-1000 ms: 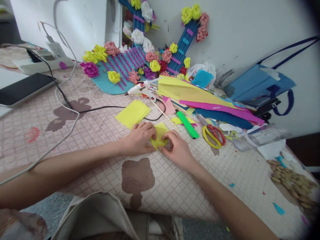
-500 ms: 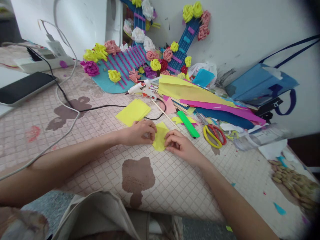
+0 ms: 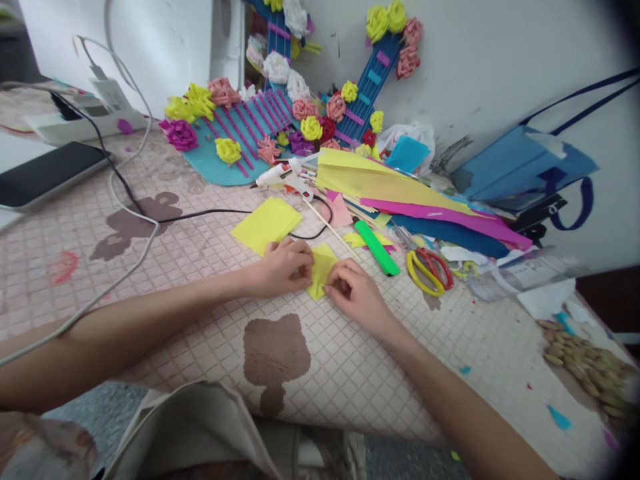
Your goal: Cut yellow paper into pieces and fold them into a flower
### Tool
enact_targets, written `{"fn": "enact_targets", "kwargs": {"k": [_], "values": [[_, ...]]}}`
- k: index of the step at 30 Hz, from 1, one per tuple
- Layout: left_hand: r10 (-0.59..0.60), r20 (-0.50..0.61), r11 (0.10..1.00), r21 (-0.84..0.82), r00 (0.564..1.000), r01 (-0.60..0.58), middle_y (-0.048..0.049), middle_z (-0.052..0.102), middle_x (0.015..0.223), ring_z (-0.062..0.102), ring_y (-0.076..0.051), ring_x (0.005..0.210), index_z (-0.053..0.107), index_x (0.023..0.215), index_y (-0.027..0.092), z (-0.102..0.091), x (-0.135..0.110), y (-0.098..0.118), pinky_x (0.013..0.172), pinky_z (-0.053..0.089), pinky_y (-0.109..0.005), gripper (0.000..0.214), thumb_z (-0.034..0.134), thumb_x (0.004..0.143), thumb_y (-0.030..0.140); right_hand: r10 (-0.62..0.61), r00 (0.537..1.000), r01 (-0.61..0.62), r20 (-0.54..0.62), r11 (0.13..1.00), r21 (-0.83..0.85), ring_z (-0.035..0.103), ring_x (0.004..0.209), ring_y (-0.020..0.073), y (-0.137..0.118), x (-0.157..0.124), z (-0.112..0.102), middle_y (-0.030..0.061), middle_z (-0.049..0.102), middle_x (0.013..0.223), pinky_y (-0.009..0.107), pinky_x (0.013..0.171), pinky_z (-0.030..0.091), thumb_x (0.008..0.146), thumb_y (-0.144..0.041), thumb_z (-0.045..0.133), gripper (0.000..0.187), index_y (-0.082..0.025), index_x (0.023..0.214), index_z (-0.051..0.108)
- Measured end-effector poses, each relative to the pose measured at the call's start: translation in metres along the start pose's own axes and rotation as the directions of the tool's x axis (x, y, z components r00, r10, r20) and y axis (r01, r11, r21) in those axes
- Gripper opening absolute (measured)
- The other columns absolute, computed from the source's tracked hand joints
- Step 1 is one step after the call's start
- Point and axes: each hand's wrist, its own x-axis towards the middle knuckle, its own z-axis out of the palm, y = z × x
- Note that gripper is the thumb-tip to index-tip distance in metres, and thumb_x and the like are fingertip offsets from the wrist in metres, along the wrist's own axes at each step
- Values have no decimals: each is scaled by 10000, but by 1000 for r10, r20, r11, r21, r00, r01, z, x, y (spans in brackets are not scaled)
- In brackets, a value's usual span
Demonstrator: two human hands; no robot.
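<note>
Between my two hands lies a small sheet of yellow paper (image 3: 323, 260), low over the patterned tablecloth. The fingers of my left hand (image 3: 286, 267) are curled closed on its left edge. My right hand (image 3: 357, 293) pinches the lower right edge, thumb and fingertips together. Fingers cover part of both edges. Just beyond my left hand rests a stack of yellow paper squares (image 3: 267, 225). A thin wooden stick (image 3: 330, 229) lies beyond the sheet, and a green cutter (image 3: 376, 247) is to the right of it.
A white glue gun (image 3: 285, 177) with a black cord lies behind. Scissors (image 3: 425, 272) with red and yellow handles are to the right, near a clear bottle (image 3: 520, 277). Guitar shapes decorated with paper roses (image 3: 240, 133) stand at the back. A phone (image 3: 50, 175) lies left.
My right hand has shifted slightly left, closer to my left hand. The sheet's lower right edge has moved inward with it, so less of the sheet shows.
</note>
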Motion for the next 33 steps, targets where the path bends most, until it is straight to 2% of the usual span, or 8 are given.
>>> {"fn": "enact_targets", "kwargs": {"k": [5, 18, 23, 33], "values": [[-24, -12, 1000, 3, 1000, 25, -42, 560, 1013, 460, -232, 984, 608, 692, 172, 2, 0, 1, 821, 303, -383, 50, 593, 719, 211, 22, 999, -23, -35, 999, -30, 489, 613, 101, -4, 0, 3, -3, 507, 845, 254, 584, 402, 769, -158, 570, 61, -201, 753, 529], [-55, -17, 999, -3, 998, 55, -41, 561, 1015, 461, -232, 986, 602, 685, 167, 4, 1, 2, 834, 298, -385, 46, 603, 706, 208, 38, 999, -41, -38, 997, -67, 509, 675, 117, -7, 0, 3, 3, 511, 854, 253, 613, 400, 768, -152, 569, 69, -199, 747, 524], [-49, -33, 999, 10, 998, 49, -39, 553, 986, 463, -235, 980, 604, 732, 174, 4, 1, 3, 813, 305, -375, 50, 598, 718, 221, 36, 997, -40, -62, 997, -66, 512, 706, 128, -7, -1, 3, 4, 514, 874, 258, 631, 400, 772, -146, 572, 92, -209, 806, 513], [-31, -46, 999, 18, 998, 32, -42, 545, 994, 455, -236, 984, 626, 758, 191, 7, -1, 4, 808, 299, -376, 56, 575, 736, 190, 8, 1000, -9, -11, 997, -72, 532, 696, 111, -7, -2, 3, 8, 517, 921, 254, 644, 422, 799, -148, 546, 69, -211, 825, 555]]}}
